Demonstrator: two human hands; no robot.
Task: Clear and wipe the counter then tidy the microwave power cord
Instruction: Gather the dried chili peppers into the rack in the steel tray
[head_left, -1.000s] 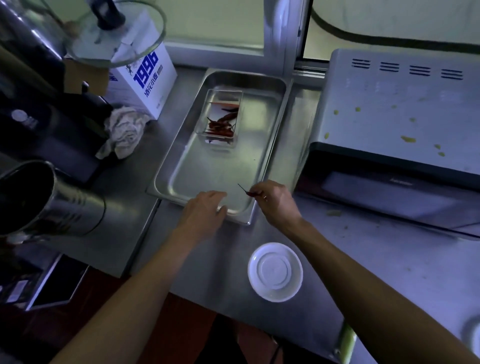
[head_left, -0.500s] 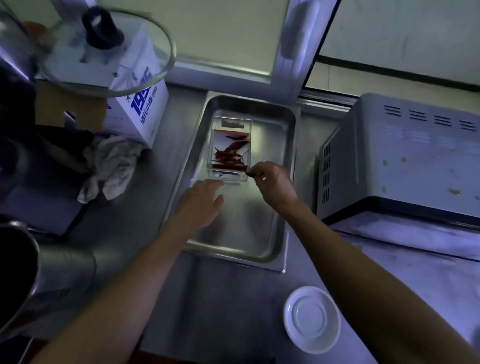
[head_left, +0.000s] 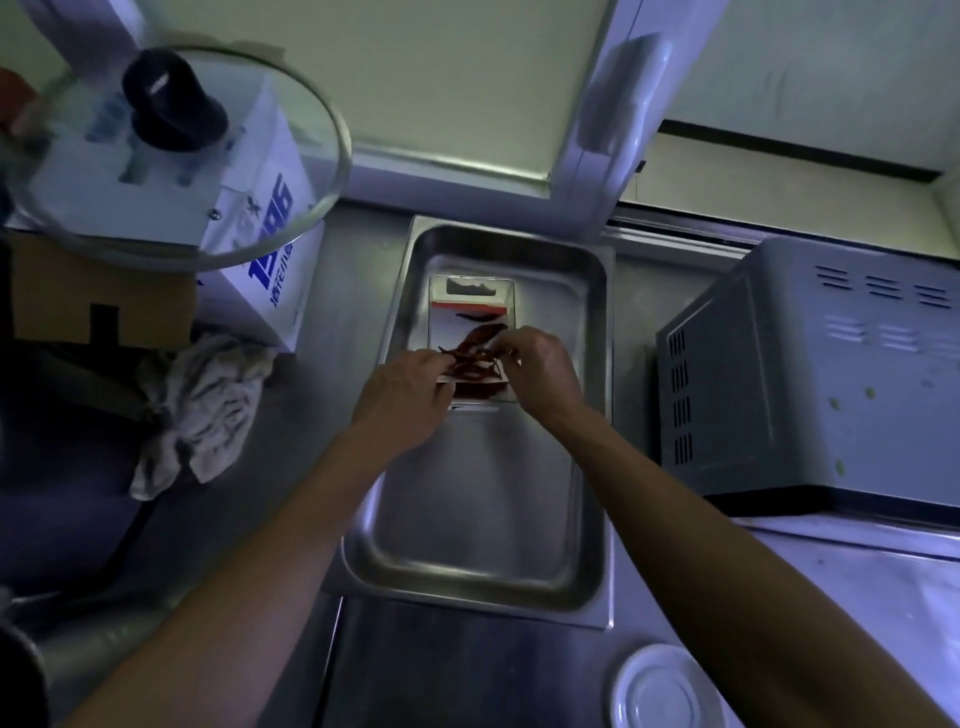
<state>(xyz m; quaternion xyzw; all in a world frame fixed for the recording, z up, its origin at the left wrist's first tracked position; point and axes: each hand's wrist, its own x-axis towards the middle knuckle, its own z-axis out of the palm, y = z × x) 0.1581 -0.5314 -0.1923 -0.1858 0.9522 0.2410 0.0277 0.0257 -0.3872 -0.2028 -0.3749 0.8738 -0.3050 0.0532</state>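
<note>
**Both hands at the chili box in the steel tray**

At far left a glass lid (head_left: 171, 156) with a black knob sits above a white carton (head_left: 265, 260) printed in blue. Just below the carton a crumpled grey rag (head_left: 202, 410) lies on the steel counter (head_left: 322, 322).

In the middle, a steel tray (head_left: 483, 530) rests on the counter, and a small clear box (head_left: 470, 343) of dried red chilies (head_left: 480, 338) sits in its far half. The left hand (head_left: 402, 402) reaches the box's near left corner with fingers curled; whether it grips the box or only touches it cannot be told. The right hand (head_left: 540, 366) hovers over the box's right side, thumb and fingertips pinched together at the chilies, though what exactly it holds is too small to tell.

To the right stands the grey microwave (head_left: 810, 384), its vented side facing the tray. A white saucer (head_left: 660, 691) lies on the counter at the lower right, well apart from the tray's near rim.
</note>
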